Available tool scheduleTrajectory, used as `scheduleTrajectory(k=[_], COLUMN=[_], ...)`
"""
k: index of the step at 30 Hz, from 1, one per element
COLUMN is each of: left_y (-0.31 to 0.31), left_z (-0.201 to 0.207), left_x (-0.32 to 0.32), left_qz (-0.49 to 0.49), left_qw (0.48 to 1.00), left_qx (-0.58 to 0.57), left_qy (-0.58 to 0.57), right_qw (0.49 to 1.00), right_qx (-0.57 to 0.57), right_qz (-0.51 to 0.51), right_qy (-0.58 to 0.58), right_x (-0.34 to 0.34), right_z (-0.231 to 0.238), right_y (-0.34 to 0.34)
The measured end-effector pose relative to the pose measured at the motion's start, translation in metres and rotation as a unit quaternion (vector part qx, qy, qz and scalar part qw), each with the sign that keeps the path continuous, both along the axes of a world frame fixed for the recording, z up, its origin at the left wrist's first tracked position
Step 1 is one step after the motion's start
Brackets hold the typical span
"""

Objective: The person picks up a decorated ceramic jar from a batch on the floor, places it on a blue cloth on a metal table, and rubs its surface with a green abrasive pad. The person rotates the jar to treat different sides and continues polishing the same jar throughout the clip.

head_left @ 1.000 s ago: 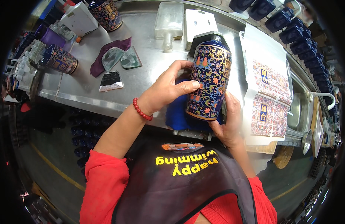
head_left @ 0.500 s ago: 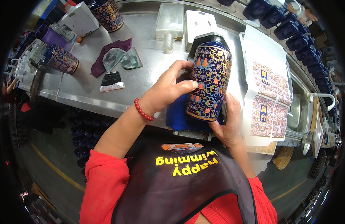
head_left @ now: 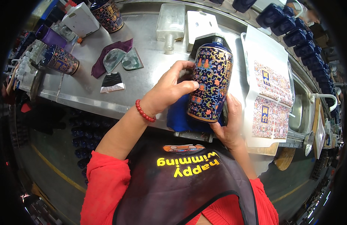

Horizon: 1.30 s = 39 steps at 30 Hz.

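Held object: a dark blue bottle [head_left: 211, 84] with gold and red floral decoration, upright with a slight tilt, just right of frame centre, over a blue cloth [head_left: 181, 118] at the near bench edge.
Left hand [head_left: 169, 90]: closed on the bottle's left side from 9 o'clock, thumb on the decorated face, fingers curled behind; a red bead bracelet [head_left: 145, 111] sits at the wrist.
Right hand [head_left: 228, 125]: wrapped round the bottle's base from 5 o'clock, fingers pressed to its lower right side.
Bench: a steel table [head_left: 147, 80] whose near edge runs from 9 to 4 o'clock; bare metal lies open at 10 o'clock of the left hand.
Decal sheets [head_left: 271, 93]: white paper with patterned rectangular prints, at 3 o'clock, just beside the bottle.
Far edge: a clear rectangular bottle [head_left: 169, 22] and a white card pack [head_left: 199, 26] at 12 o'clock.
Left clutter: a maroon rag [head_left: 106, 56], two grey-green pads [head_left: 123, 59] and a black and silver scrap [head_left: 111, 82] at 10 o'clock; a second patterned vessel [head_left: 61, 60] lies on its side at 9 o'clock.
Upper right: a row of plain blue bottles [head_left: 293, 26] at 1 o'clock.
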<state>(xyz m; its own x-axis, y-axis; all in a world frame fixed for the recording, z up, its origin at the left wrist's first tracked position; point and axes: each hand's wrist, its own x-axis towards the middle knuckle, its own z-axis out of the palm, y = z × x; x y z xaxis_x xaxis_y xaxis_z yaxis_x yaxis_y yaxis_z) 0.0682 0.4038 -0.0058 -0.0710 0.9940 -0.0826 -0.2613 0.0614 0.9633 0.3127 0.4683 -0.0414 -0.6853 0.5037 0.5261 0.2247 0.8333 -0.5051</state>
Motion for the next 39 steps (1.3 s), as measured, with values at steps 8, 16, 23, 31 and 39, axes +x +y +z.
scheduleTrajectory(k=[8,16,23,31,39], left_y=[0.004,0.07,0.072,0.034,0.03], left_z=[-0.009,-0.022,-0.009,0.029,0.076], left_x=[-0.004,-0.014,0.0,0.015,0.066], left_qz=[0.025,-0.117,-0.095,-0.162,-0.195], left_qw=[0.999,0.919,0.934,0.928,0.954], left_qx=[0.004,-0.006,-0.009,-0.031,-0.064], left_qy=[-0.048,-0.376,-0.344,-0.334,-0.221], right_qw=[0.999,0.987,0.981,0.939,0.976], right_qx=[-0.011,-0.121,-0.178,-0.339,-0.208], right_qz=[0.023,-0.1,-0.056,0.052,0.037], right_qy=[-0.025,-0.027,0.054,0.027,0.058], right_x=[0.009,0.004,0.012,-0.035,0.022], right_z=[-0.001,0.0,0.043,0.102,0.141], right_y=[0.006,0.027,0.052,0.093,0.075])
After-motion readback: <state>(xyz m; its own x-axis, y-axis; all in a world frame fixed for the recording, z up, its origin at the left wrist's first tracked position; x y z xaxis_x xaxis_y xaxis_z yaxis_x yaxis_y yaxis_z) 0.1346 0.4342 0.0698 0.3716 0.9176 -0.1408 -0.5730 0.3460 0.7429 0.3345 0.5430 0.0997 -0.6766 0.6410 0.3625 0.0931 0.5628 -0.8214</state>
